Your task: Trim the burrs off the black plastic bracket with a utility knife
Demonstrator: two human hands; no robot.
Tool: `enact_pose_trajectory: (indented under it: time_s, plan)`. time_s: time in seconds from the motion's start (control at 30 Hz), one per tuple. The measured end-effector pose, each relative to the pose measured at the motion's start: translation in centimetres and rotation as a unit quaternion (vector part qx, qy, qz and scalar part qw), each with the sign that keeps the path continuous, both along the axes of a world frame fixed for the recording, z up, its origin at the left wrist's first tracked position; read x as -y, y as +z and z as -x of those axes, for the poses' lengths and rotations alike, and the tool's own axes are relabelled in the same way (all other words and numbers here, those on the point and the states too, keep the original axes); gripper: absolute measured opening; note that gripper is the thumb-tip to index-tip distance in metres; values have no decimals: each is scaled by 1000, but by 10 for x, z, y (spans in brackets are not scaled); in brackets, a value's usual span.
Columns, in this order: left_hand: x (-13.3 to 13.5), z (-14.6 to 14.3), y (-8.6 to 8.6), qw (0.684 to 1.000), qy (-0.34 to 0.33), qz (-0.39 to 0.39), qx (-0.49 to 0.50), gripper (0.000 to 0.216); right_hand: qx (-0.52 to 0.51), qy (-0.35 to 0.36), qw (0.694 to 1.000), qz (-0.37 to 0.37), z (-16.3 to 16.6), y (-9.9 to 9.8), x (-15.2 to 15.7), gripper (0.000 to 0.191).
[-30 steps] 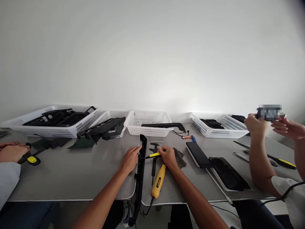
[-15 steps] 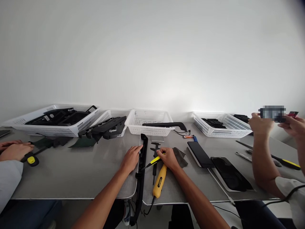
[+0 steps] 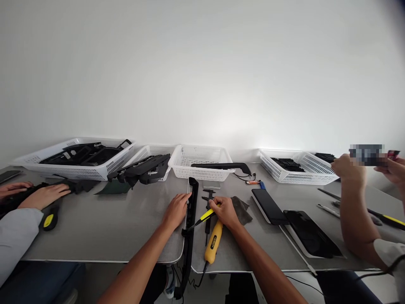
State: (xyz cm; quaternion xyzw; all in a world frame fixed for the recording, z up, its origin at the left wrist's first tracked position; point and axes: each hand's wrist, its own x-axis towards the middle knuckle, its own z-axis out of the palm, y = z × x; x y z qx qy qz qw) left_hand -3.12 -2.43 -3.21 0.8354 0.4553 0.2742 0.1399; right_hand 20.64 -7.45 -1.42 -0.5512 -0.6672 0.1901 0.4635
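A long black plastic trim strip [image 3: 189, 236] lies lengthwise over the gap between two tables, its near end hanging past the edge. My left hand [image 3: 176, 210] is closed on its left side, with the thumb hidden. My right hand [image 3: 225, 211] grips a slim yellow-and-black knife-like tool [image 3: 207, 215], whose dark tip touches or nearly touches the strip. Below that hand lies a yellow corded tool [image 3: 213, 242]. Black calipers [image 3: 208, 197] rest between the strip and my right hand. A dark cloth [image 3: 242, 210] lies just beyond my right wrist.
White baskets [image 3: 180, 171] line the wall, several holding black parts. One black part [image 3: 218, 166] lies across the middle basket. Two phone-like devices [image 3: 311, 234] lie on the right. Co-workers' hands are at the left [image 3: 46, 196] and right [image 3: 349, 166]. A yellow-black tool [image 3: 49, 220] sits left.
The view has shifted slightly, so most things sit a little farther right. My hands keep nearly the same grip. The left co-worker's hands have moved apart over a black part.
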Motion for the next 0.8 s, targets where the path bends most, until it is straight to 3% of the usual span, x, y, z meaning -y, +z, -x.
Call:
enact_pose_trajectory:
  time_s: [0.3, 0.4, 0.6, 0.8]
  plan:
    - [2, 0, 0, 1000, -1, -15, 3, 61, 71, -22, 996, -57, -2, 5, 14, 46]
    - [2, 0, 0, 1000, -2, -21, 5, 62, 104, -24, 992, -70, -1, 13, 44, 48]
    - [4, -3, 2, 1000, -1, -18, 19, 49, 205, 2, 978, -37, 2, 14, 120, 26]
    - [7, -3, 2, 999, 0, -11, 36, 49, 159, -69, 985, -18, 22, 3, 145, 29]
